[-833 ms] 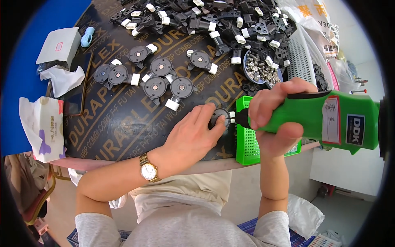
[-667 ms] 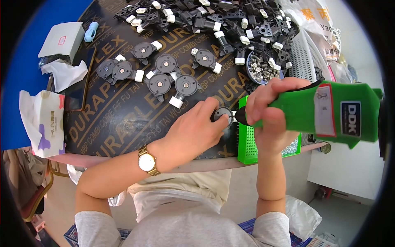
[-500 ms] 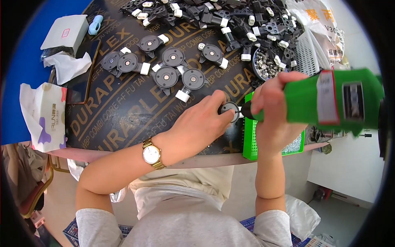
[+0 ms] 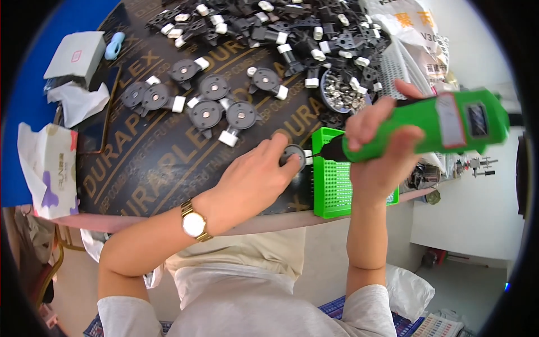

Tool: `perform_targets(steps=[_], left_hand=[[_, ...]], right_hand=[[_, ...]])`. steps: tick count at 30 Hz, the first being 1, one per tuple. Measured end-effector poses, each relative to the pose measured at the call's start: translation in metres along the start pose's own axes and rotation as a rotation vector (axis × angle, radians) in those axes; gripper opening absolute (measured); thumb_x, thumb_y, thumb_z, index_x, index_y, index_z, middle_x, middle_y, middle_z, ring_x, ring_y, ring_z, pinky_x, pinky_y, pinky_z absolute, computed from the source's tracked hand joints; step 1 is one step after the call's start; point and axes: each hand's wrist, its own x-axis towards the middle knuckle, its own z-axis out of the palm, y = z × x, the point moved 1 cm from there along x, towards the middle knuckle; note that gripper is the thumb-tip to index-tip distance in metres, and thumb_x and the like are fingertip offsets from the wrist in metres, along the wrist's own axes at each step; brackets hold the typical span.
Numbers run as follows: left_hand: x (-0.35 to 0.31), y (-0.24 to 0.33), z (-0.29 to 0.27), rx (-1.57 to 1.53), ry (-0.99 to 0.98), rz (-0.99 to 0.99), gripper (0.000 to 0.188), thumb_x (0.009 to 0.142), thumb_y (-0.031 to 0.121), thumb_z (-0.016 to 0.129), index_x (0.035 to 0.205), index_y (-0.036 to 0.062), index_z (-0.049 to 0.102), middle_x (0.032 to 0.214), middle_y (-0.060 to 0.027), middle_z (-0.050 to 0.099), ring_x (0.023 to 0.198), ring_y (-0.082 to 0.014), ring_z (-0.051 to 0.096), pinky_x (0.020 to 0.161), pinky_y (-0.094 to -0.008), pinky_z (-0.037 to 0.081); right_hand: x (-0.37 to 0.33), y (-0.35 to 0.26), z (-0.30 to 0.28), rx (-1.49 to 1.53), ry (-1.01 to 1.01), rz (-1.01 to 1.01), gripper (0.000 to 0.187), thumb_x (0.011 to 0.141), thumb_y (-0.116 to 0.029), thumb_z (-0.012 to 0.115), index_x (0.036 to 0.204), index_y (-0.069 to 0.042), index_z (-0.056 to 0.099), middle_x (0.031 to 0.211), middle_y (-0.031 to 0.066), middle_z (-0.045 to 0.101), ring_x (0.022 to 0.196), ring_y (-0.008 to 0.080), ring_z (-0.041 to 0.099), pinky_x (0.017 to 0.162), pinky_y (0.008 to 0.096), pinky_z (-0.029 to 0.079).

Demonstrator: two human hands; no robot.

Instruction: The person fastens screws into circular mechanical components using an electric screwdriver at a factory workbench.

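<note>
My left hand [image 4: 250, 178], wearing a gold wristwatch [image 4: 193, 223], grips a round black plastic part [image 4: 293, 158] with a white end piece, pressing it near the table's front edge. In my right hand [image 4: 383, 151] is a green electric screwdriver [image 4: 432, 124], lying nearly level across the view. Its thin bit [image 4: 316, 155] points left and overlaps the part's right side; whether the tip touches it I cannot tell. Several similar round black parts [image 4: 241, 115] with white ends lie beyond my left hand.
A green perforated tray [image 4: 331, 191] with small metal pieces sits under my right hand. Behind it stands a bowl [image 4: 343, 95] of metal fittings. A heap of black parts [image 4: 269, 28] covers the far side. At left are a tissue pack [image 4: 53, 171], phone [image 4: 98, 126] and white box [image 4: 76, 56].
The whole view has shifted, so the table things appear further left. More of the screwdriver's bit and the part's white end now show, and my right fingers sit differently around the tool.
</note>
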Motion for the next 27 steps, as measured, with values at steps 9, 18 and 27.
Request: perform_targets(steps=[9,18,27], left_hand=[[0.004,0.004,0.0,-0.019,0.026,-0.024,0.03,0.073,0.011,0.07,0.099,0.0039,0.058,0.097,-0.0109,0.047,0.083,-0.0248,0.055,0.063,-0.0343,0.049],[0.006,0.002,0.001,0.04,0.099,-0.045,0.027,0.072,0.013,0.071,0.096,0.0067,0.06,0.096,-0.0083,0.05,0.079,-0.0227,0.057,0.062,-0.0332,0.05],[0.006,0.003,0.002,-0.042,0.067,-0.122,0.039,0.07,0.01,0.072,0.105,0.0065,0.057,0.093,-0.0078,0.049,0.077,-0.0247,0.055,0.061,-0.0335,0.048]], right_hand=[[-0.003,0.017,-0.061,-0.093,0.152,-0.068,0.051,0.087,-0.037,0.06,0.109,0.005,0.042,0.06,0.0056,0.047,0.045,0.0111,0.044,0.042,0.0226,0.038],[-0.004,0.024,-0.065,-0.122,0.145,-0.071,0.051,0.086,-0.037,0.062,0.108,0.006,0.043,0.059,0.0059,0.049,0.046,0.0115,0.046,0.043,0.024,0.04],[-0.007,0.021,-0.062,-0.202,0.143,0.017,0.056,0.084,-0.048,0.059,0.107,0.001,0.044,0.062,0.0039,0.044,0.047,0.011,0.041,0.044,0.0237,0.036]])
